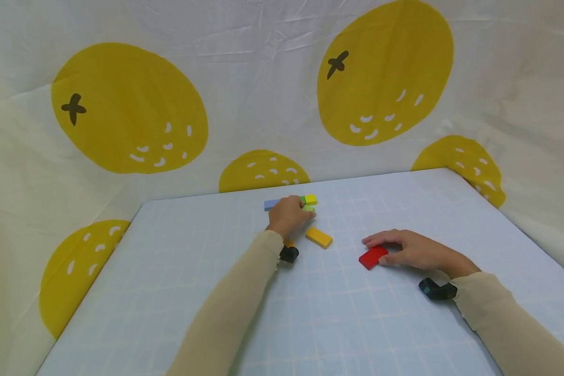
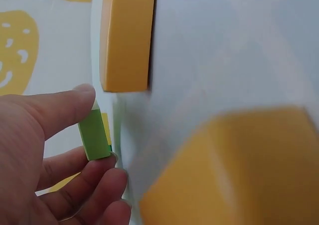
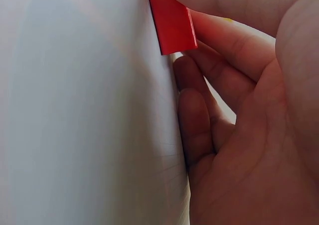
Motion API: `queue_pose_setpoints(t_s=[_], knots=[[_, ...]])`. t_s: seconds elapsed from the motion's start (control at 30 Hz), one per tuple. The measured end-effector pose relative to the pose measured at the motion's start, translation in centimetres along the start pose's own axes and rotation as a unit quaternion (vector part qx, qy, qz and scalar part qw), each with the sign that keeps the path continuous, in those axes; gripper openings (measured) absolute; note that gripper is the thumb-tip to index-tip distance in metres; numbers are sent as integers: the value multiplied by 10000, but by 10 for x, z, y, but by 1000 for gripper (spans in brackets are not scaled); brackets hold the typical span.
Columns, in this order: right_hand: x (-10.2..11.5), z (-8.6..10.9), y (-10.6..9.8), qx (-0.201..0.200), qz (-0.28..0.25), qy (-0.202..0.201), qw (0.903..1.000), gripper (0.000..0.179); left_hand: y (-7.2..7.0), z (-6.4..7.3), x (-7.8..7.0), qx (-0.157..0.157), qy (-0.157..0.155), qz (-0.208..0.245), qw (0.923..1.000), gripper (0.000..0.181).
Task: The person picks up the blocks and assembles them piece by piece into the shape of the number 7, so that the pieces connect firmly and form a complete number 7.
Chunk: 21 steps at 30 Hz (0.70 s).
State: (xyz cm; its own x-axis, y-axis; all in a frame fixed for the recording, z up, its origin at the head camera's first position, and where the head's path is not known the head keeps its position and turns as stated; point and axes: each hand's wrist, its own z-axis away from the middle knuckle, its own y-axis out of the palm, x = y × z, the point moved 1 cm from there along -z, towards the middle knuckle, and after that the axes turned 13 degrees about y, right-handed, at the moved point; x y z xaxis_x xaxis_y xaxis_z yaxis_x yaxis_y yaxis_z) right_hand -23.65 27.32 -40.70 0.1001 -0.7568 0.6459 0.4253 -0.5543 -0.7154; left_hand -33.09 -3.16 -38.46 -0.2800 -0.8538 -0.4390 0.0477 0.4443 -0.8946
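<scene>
Light green block is pinched by the left hand between thumb and fingers, with blue block and yellow block seen just beyond that grip and orange block to its right. Red block is held flat on the table by the right hand, between thumb and fingers, one end left jutting out.

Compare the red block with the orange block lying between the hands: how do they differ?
The red block is in the right hand's grasp; the orange block lies untouched. In the head view, the red block slants up rightward, the orange block down rightward. Both appear flat on the table.
</scene>
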Motion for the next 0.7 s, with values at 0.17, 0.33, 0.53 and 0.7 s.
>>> queue_pose_setpoints(t_s=[0.17, 0.33, 0.53, 0.7], knots=[[-2, 0, 1, 10, -31, 67, 10000, 41, 5, -2, -4, -33, -2, -5, 10000, 36], [1, -2, 2, 32, -33, 28, 10000, 41, 6, -1, -5, -47, -13, -200, 9998, 39], [-1, 4, 3, -27, 93, 185, 9998, 42, 11, -1, -8, 52, 171, -394, 9991, 45], [0, 2, 1, -82, 192, 97, 9997, 42, 12, -5, -6, -36, 227, -496, 9985, 51]])
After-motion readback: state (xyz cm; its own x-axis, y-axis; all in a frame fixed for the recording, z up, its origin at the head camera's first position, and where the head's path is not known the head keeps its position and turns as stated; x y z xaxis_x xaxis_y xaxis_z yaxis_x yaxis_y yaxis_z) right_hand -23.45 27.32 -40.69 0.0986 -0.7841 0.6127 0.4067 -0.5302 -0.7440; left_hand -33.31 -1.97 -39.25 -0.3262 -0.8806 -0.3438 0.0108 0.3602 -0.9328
